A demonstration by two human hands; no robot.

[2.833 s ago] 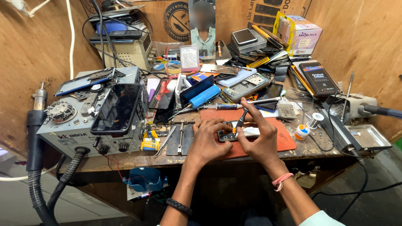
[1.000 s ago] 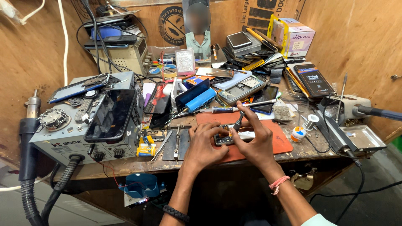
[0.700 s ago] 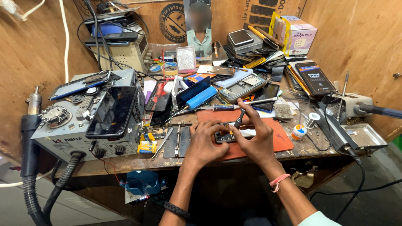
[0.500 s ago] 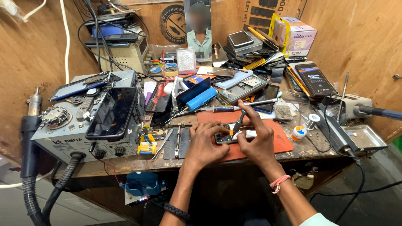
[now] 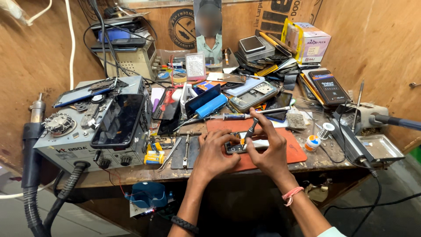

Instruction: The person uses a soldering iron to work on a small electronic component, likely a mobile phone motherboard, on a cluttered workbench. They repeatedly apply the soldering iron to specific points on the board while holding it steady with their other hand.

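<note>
I see most of the phone [image 5: 240, 146] hidden under my two hands at lower centre of the frame; only a dark strip with bright parts shows between them, so its inside is hard to make out. Its long axis runs left to right across the orange mat [image 5: 293, 151]. My left hand [image 5: 215, 153] lies curled over its left end, fingertips pressing down. My right hand [image 5: 268, 147] pinches one thin dark tool [image 5: 251, 128], tilted, tip down on the phone. At left, one grey station [image 5: 66, 145] carries one dark phone screen [image 5: 119, 120]. My forearms are cut off at the bottom edge.
</note>
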